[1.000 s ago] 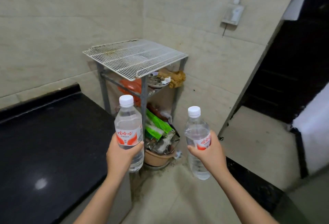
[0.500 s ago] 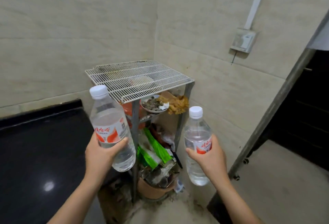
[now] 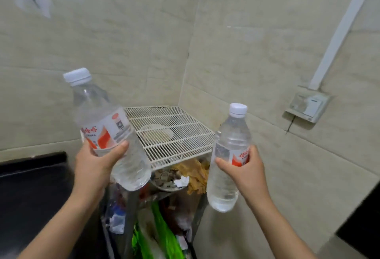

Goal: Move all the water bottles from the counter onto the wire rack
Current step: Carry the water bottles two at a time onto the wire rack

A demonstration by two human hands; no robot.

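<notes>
Two bottles: the left bottle [image 3: 107,127] and the right bottle [image 3: 228,155], both clear with white caps and red-and-white labels, are held in the air, one in each hand.
Left hand [image 3: 92,168]: its fingers are wrapped round the left bottle at the label, with the thumb laid across the front. The bottle is tilted, its cap leaning up and to the left.
Right hand [image 3: 248,172]: it is clasped round the middle of the right bottle, which is held close to upright.
Wire rack [image 3: 174,135]: its white top grid is seen between and beyond the two hands, in the wall corner. Neither bottle is set on it.
Counter [image 3: 30,186]: the black surface is seen below and left of the left hand.
Dish of scraps [image 3: 170,178]: it is seen under the grid, between the hands.
Green packets [image 3: 164,236]: they are seen lower, between the forearms.
Wall switch [image 3: 308,104]: it is mounted above and right of the right hand.
</notes>
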